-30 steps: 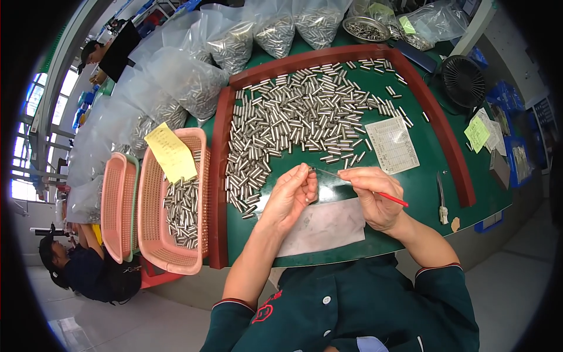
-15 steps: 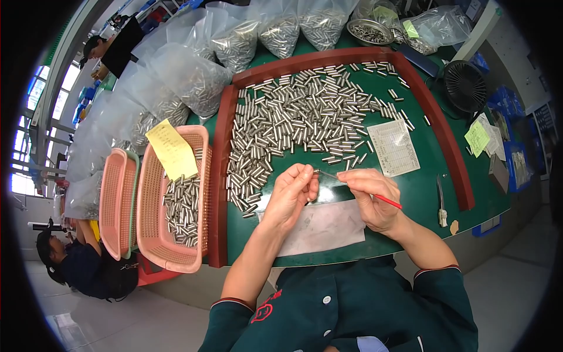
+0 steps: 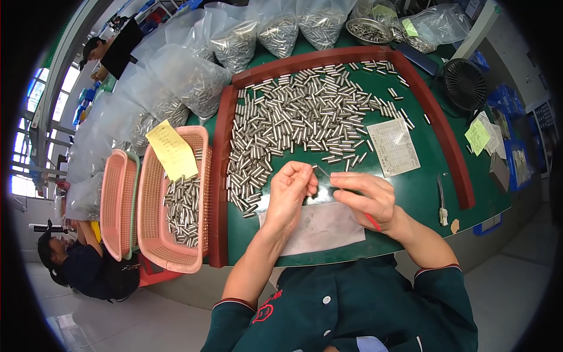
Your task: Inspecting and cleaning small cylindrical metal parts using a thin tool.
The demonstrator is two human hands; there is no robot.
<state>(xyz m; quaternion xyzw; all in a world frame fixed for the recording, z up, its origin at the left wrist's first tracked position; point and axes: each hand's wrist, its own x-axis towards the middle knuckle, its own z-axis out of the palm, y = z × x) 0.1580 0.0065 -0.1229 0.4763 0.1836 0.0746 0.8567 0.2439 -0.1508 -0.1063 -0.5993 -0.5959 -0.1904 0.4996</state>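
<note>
yellow note [image 3: 171, 149] and white sheet [image 3: 394, 148] bear unreadable writing.

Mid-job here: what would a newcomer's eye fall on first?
The eye likely falls first on the large spread of silver metal cylinders across the green tabletop, inside a dark-red raised border. Next come the bulging translucent plastic bags, lined up beyond and to the left of that border. At the near side, the right hand holds a thin red-handled tool toward the pinched left hand.
</note>
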